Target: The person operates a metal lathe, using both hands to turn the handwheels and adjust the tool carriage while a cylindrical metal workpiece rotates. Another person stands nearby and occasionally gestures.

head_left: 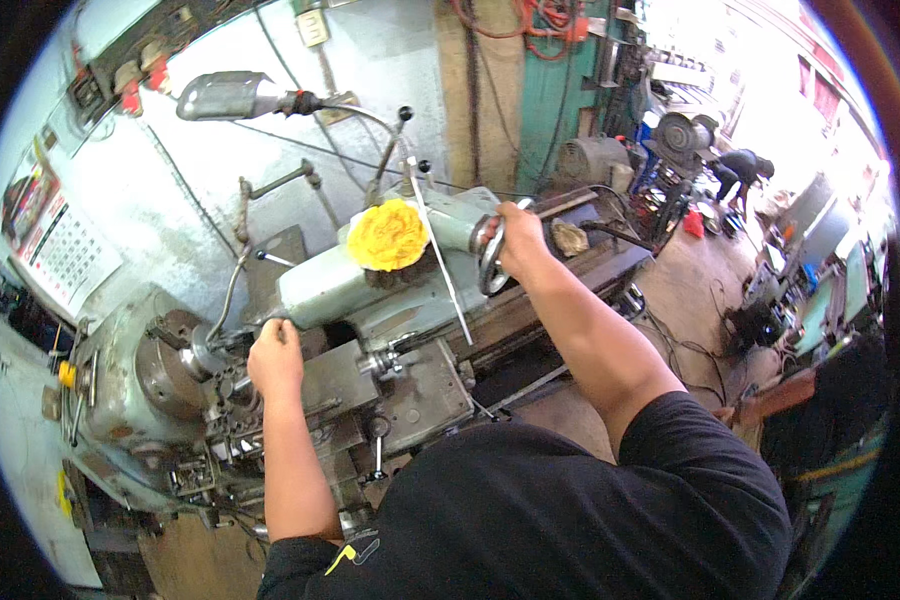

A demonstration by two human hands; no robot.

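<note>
I stand over a grey-green metal lathe [150,420]. My right hand [518,240] is shut on the round handwheel [487,262] at the end of the pale green tailstock [370,275]. My left hand [276,357] is closed on a part near the tool post, just right of the chuck [175,362]; what it grips is hidden under the fingers. A bunched yellow cloth [388,235] lies on top of the tailstock. A thin metal rod [440,260] leans across the tailstock.
A work lamp [232,95] on a bent arm hangs above the lathe. A calendar [65,255] is pinned to the wall at left. Cables trail over the concrete floor [700,290] at right. Far back, a person [740,170] bends over beside other machines.
</note>
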